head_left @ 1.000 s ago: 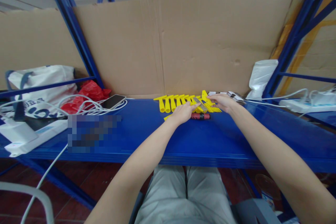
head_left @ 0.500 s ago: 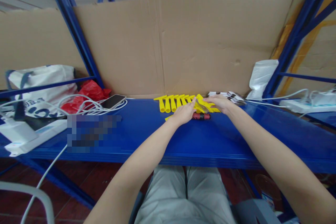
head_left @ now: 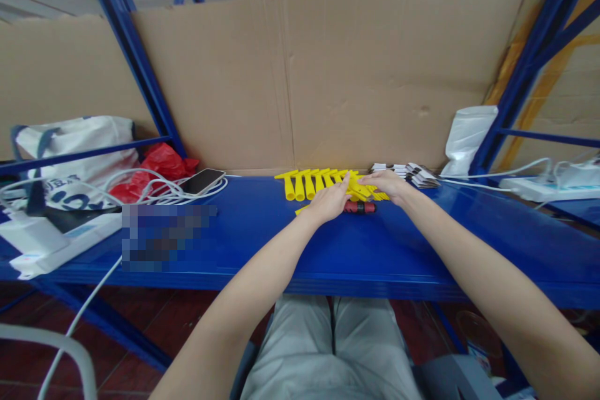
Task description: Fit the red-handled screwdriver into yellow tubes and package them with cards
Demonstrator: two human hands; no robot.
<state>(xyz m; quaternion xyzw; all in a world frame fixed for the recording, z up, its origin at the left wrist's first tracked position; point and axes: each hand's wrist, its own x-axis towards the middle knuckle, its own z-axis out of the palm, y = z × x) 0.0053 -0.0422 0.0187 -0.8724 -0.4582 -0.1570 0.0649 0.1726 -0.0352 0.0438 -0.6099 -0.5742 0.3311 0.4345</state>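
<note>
My left hand (head_left: pixel 330 201) is closed at the near side of a row of yellow plastic pieces with tube-like handles (head_left: pixel 300 189). Between my hands is a yellow plastic piece (head_left: pixel 359 190) with a small greyish part; both hands' fingers close on it, though the exact grip is partly hidden. My right hand (head_left: pixel 385 186) reaches in from the right, its fingers bent down over the piece. Just in front of them lies a red and black handle-shaped tool (head_left: pixel 360 207), its left end hidden by my left hand. A yellow tip shows left of my left wrist.
Folded white and black packets (head_left: pixel 422 175) lie right of the yellow pieces, near a white pouch (head_left: pixel 469 140). Cardboard (head_left: pixel 365 75) walls the back of the blue shelf (head_left: pixel 262 244). At left are a phone (head_left: pixel 202 181), white cables, a red bag (head_left: pixel 164 165) and a power strip (head_left: pixel 70 247).
My right hand has shifted slightly left, closer to my left hand. The piece between them has turned, and its greyish part shows less. My left hand stays nearly in place.
</note>
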